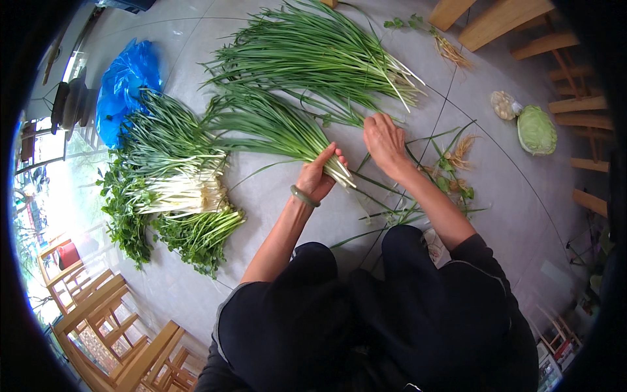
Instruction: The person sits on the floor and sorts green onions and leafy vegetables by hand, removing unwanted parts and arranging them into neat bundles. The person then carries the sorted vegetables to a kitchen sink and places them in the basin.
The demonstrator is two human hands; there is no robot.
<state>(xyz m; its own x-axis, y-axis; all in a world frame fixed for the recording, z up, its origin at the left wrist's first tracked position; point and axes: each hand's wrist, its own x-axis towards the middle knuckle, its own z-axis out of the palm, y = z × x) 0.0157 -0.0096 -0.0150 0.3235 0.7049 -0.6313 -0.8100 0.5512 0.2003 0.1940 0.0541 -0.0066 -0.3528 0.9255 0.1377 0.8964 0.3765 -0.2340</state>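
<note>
A bunch of garlic chives rests in my left hand, gripped near its pale stem ends, with the leaves fanning towards the upper left. A green bangle circles that wrist. Beside it, my right hand has its fingers curled down at the stem ends of some loose chives; whether it pinches any is hidden by the fingers. Beyond both hands spreads a large pile of chives on the floor. Stray leaves and scraps lie below my right hand.
To the left, white-stemmed chives lie between leafy celery bunches, near a blue plastic bag. At right are a green cabbage, garlic and root trimmings. Wooden chairs stand lower left, wooden legs upper right.
</note>
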